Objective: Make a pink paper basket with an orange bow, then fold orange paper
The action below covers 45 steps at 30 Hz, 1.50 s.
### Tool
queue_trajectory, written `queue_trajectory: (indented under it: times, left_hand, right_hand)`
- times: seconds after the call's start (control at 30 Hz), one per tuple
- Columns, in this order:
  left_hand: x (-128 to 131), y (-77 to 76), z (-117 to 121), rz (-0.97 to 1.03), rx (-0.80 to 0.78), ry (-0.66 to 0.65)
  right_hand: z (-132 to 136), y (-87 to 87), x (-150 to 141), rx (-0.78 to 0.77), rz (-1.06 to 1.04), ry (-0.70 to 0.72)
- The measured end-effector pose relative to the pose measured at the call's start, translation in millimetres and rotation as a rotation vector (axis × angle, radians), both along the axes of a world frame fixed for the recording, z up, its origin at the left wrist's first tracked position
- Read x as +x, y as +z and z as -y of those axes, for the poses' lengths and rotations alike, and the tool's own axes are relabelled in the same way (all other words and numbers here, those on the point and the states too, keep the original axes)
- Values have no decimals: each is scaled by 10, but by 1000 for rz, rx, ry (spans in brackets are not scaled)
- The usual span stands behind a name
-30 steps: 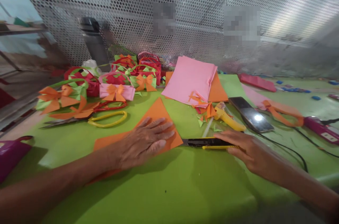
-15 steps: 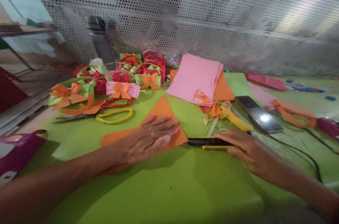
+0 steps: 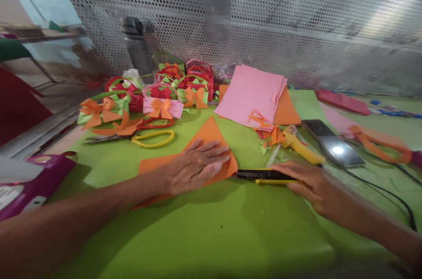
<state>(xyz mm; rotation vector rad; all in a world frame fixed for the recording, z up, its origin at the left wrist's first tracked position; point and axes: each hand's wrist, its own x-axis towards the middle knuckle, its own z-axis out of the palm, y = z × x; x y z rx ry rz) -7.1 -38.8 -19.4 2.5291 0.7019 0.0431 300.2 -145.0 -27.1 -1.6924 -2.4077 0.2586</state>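
**Orange folded paper sheet (image 3: 211, 132) pressed flat, yellow-and-black slim cutter (image 3: 253, 175) set at its right corner**

At the far left, a glossy purple-and-white plastic device (image 3: 54, 178) is seen on the bright green tabletop (image 3: 231, 239). Next come the long scissors with one red and one yellow handle loop (image 3: 154, 145), left lying unheld. Behind them, small paper bags in red, pink and green (image 3: 163, 107) are grouped, several of them trimmed with orange bows; these seem to be finished pieces.

The orange sheet is placed near the middle, its peak pointed away from the person. It is covered by the left hand (image 3: 198, 164), which is laid palm down with fingers extended and slightly parted; nothing is gripped by it. The cutter is held in the right hand (image 3: 306, 182), its fingers closed around the handle, with the front end brought to the sheet's corner. Whether the blade has been slipped inside the fold cannot be told.

The folding appears to have been done, while the cutting looks incomplete: no separated part of this sheet can be made out.

Farther right, a stack of pink paper sheets (image 3: 249, 94) is seen behind crumpled orange paper scraps (image 3: 273, 137), followed by a yellow plastic tool (image 3: 303, 149) and a dark smartphone (image 3: 332, 143) with a reflected glare.
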Motion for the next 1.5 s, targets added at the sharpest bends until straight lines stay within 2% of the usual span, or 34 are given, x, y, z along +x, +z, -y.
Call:
queue_trajectory:
  times: [0.4,0.67,1.03,1.33,1.5]
  left_hand:
    - [-1,-43,3,25,24,23]
    - [25,-36,-14,13,6,18]
    - [29,-32,2,21,17,21]
    - [26,-30,-2,34,-21,39]
    - [42,18,3,-2,-105,47]
  right_hand:
    - [-11,28,-74,18,17,14]
    - [-50,78,-235,27,-28,76]
    - [-63,47,-373,25,27,135]
    - [-96,60,-553,23,7,182]
    - [-116,75,-629,29,3,197]
